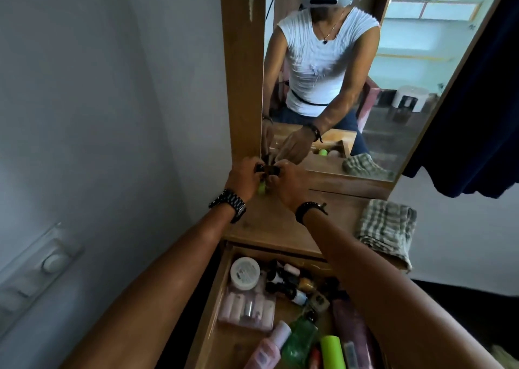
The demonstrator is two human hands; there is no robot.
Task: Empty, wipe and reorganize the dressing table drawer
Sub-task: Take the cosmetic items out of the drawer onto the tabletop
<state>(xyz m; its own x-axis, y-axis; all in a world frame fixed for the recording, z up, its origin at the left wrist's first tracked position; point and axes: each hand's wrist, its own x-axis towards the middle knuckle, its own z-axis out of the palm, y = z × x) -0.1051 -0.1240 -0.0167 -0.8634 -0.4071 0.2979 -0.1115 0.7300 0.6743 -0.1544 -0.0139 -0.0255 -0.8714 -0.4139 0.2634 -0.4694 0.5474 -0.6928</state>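
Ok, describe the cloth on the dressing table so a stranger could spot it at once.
Start at the tall mirror, then drop to the wooden tabletop below it. At its right edge lies the folded cloth, grey-green checked, the only fabric there.

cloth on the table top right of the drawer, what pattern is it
The folded cloth is checked, grey-green on off-white. It shows best in the head view.

The wooden drawer (224,298) stands pulled open below the worktop (269,228), crowded with bottles, a white round jar (245,273) and a pink packet (247,309).
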